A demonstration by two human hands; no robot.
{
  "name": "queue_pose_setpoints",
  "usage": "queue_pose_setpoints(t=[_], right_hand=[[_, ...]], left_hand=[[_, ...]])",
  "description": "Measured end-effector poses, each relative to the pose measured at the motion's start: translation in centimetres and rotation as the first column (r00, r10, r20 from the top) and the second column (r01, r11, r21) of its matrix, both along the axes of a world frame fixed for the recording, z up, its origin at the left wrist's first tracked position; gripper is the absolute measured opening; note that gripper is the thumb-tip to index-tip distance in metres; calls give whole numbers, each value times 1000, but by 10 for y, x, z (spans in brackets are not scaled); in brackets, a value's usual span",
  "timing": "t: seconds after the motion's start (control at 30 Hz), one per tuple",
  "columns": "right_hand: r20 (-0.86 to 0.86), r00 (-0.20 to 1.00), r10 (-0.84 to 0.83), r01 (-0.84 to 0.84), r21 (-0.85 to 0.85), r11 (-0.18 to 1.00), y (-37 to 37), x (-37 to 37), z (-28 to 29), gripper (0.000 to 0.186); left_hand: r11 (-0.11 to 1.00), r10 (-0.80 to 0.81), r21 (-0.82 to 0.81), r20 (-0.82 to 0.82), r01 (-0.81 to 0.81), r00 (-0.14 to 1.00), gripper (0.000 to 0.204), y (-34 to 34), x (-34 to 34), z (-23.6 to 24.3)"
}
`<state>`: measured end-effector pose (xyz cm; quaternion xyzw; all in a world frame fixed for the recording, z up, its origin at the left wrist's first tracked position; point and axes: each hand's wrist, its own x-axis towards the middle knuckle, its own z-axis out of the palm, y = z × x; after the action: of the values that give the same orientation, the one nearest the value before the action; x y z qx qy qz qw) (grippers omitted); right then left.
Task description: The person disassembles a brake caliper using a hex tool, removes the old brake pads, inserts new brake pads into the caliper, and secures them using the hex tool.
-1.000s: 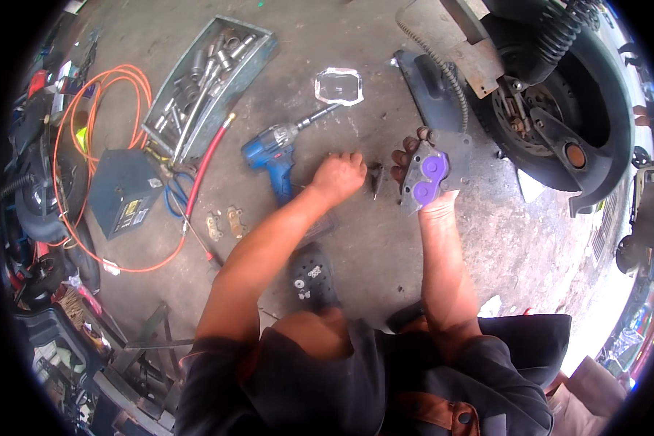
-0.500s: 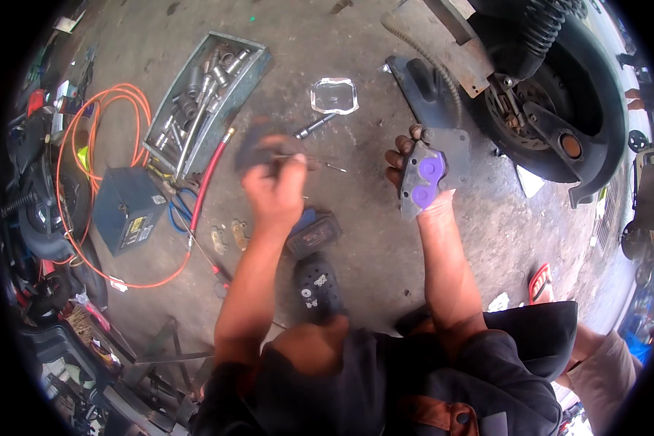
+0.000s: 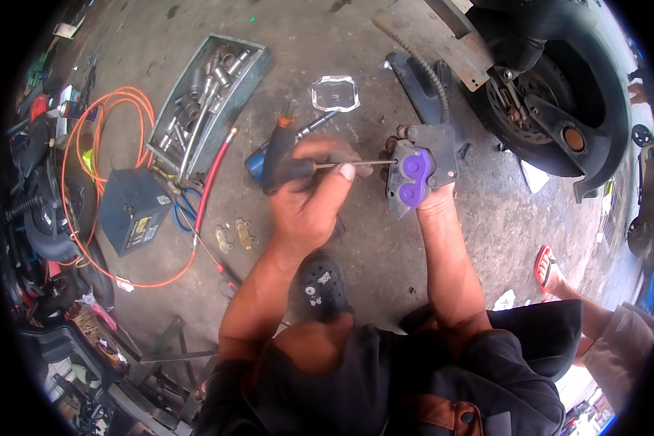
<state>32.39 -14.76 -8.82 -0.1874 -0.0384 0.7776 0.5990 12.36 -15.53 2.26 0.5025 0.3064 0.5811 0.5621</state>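
Observation:
My right hand [image 3: 437, 202] grips a dark grey brake caliper [image 3: 445, 149] with a purple two-lobed face, its fingers wrapped round the far side. My left hand [image 3: 305, 211] is closed on a T-handle driver [image 3: 277, 156] with a dark grip and an orange end. The driver's thin shaft points right, and its tip meets the left edge of the caliper near the purple part. Whether the tip sits in a bolt or hole is too small to tell. Behind the left hand, partly hidden, lies a blue and black power tool [image 3: 255, 166] with a socket extension [image 3: 317, 125].
A metal tray of sockets [image 3: 229, 109], an orange hose [image 3: 73, 196] and a dark box [image 3: 131, 211] lie at left. Two small metal pieces [image 3: 244, 234] lie near my left forearm. A scooter wheel [image 3: 592, 138] stands at upper right; another person's sandalled foot [image 3: 548, 272] is at right.
My left hand has moved right with the driver, bringing its shaft to the caliper. The caliper in my right hand has shifted slightly left.

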Motion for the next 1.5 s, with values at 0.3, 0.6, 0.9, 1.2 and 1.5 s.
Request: queue_pose_setpoints(t=[0.3,0.6,0.9,1.2,1.5], right_hand=[[-49,998,-29,29,6,1000,-6,5,7,39],[72,997,-25,26,-26,999,-10,-7,16,35],[120,993,-16,31,-120,992,-8,-1,21,35],[125,992,-29,40,-85,996,-10,8,20,38],[46,997,-56,56,-1,998,-7,23,-24,56]], left_hand=[[975,31,211,-427,66,904,9,3,4,2],[995,2,95,-302,29,953,11,2,10,-22],[919,-33,-395,-78,-1,996,12,3,13,-28],[810,232,-533,-91,-244,969,7,18,-35,-62],[867,-463,-471,-882,162,-87,27,2,47,-125]])
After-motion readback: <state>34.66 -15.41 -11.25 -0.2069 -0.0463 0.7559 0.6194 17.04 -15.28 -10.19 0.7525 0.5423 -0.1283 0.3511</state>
